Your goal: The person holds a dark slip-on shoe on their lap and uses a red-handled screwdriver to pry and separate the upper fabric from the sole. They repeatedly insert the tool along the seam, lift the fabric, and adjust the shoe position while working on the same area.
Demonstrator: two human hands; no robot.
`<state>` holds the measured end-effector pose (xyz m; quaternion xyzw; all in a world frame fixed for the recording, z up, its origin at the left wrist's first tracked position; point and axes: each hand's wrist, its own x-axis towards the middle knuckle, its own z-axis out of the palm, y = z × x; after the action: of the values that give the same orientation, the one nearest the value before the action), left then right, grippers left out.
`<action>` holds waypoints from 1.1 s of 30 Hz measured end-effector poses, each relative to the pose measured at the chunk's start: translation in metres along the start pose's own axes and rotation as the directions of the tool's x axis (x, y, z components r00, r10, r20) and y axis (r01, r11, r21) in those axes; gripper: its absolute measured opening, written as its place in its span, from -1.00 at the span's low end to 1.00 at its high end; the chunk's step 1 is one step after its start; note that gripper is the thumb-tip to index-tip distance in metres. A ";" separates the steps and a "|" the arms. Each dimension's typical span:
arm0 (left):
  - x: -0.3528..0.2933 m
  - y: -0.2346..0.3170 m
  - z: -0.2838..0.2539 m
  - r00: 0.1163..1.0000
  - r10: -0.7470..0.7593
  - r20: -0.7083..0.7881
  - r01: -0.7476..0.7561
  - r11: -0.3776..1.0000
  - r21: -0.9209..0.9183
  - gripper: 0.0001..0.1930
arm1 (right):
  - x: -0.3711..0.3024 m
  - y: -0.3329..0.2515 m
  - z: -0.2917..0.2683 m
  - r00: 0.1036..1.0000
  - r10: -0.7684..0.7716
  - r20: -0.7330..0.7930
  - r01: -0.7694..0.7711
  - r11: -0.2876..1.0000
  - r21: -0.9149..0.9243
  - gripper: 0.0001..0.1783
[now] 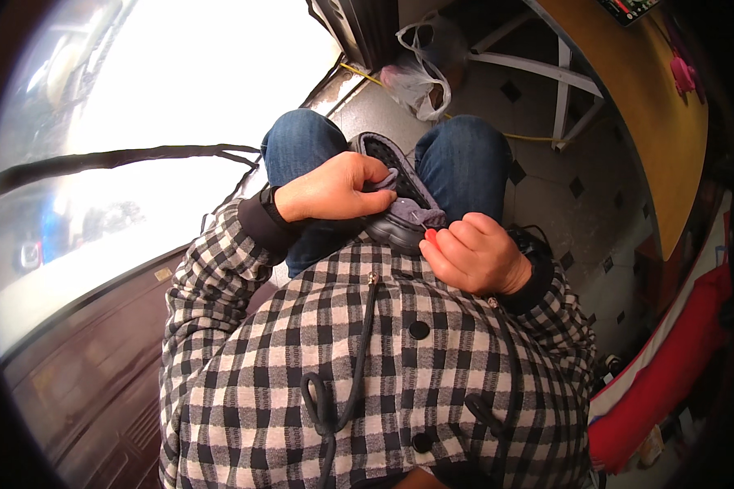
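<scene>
Covering part of the shoe (pixel 409 200): left hand (pixel 338 187); plastic bag (pixel 422 85) beyond.

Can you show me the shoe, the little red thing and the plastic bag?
Shoe (pixel 412 189): head view, on its dark inside.
Little red thing (pixel 431 236): head view, on the red part that shows.
Plastic bag (pixel 424 92): head view, on its crumpled side.

Two grips (pixel 334 189), one shoe (pixel 395 234), two black buttons (pixel 418 330), two drawstrings (pixel 365 334), one plastic bag (pixel 422 91).
</scene>
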<state>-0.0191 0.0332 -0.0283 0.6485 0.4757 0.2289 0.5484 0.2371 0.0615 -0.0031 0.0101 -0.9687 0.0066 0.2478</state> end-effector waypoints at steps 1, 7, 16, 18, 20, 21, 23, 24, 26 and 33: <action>-0.001 -0.001 -0.001 1.000 -0.008 0.014 0.008 1.000 0.010 -0.83 | 0.001 -0.001 0.000 1.000 0.016 0.007 -0.017 1.000 0.019 -0.76; -0.009 -0.007 -0.002 0.998 0.068 0.014 -0.067 0.997 -0.050 -0.81 | 0.015 -0.002 0.001 0.997 0.079 0.013 -0.080 0.992 0.100 -0.86; -0.015 -0.003 0.009 0.975 0.167 -0.148 -0.163 0.986 0.039 -0.76 | 0.030 0.002 -0.006 0.958 0.250 0.139 -0.279 0.924 0.260 -0.91; -0.017 -0.001 0.011 0.971 0.166 -0.171 -0.164 0.986 0.029 -0.77 | 0.031 0.005 -0.010 0.936 0.300 0.184 -0.348 0.862 0.369 -0.82; -0.018 0.000 0.014 0.966 0.177 -0.190 -0.176 0.984 0.022 -0.78 | 0.031 0.007 -0.013 0.913 0.346 0.217 -0.408 0.794 0.451 -0.78; -0.017 0.001 0.015 0.962 0.189 -0.196 -0.188 0.982 0.024 -0.78 | 0.031 0.008 -0.014 0.902 0.371 0.222 -0.432 0.765 0.478 -0.79; -0.017 0.002 0.017 0.962 0.194 -0.191 -0.192 0.981 0.030 -0.79 | 0.031 0.014 -0.016 0.883 0.395 0.254 -0.468 0.698 0.541 -0.81; -0.017 0.003 0.018 0.966 0.188 -0.180 -0.185 0.982 0.031 -0.81 | 0.031 0.018 -0.018 0.881 0.383 0.278 -0.473 0.679 0.562 -0.81; -0.017 0.004 0.019 0.967 0.194 -0.168 -0.189 0.981 0.040 -0.82 | 0.032 0.025 -0.023 0.877 0.359 0.319 -0.480 0.638 0.602 -0.81; -0.015 0.004 0.025 0.947 0.272 -0.169 -0.260 0.961 0.092 -0.80 | 0.041 0.046 -0.036 0.791 0.339 0.509 -0.612 0.456 0.646 -0.92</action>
<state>-0.0035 0.0078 -0.0288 0.7016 0.4392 0.3420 0.4448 0.2178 0.1072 0.0480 -0.1566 -0.8513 0.4982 0.0509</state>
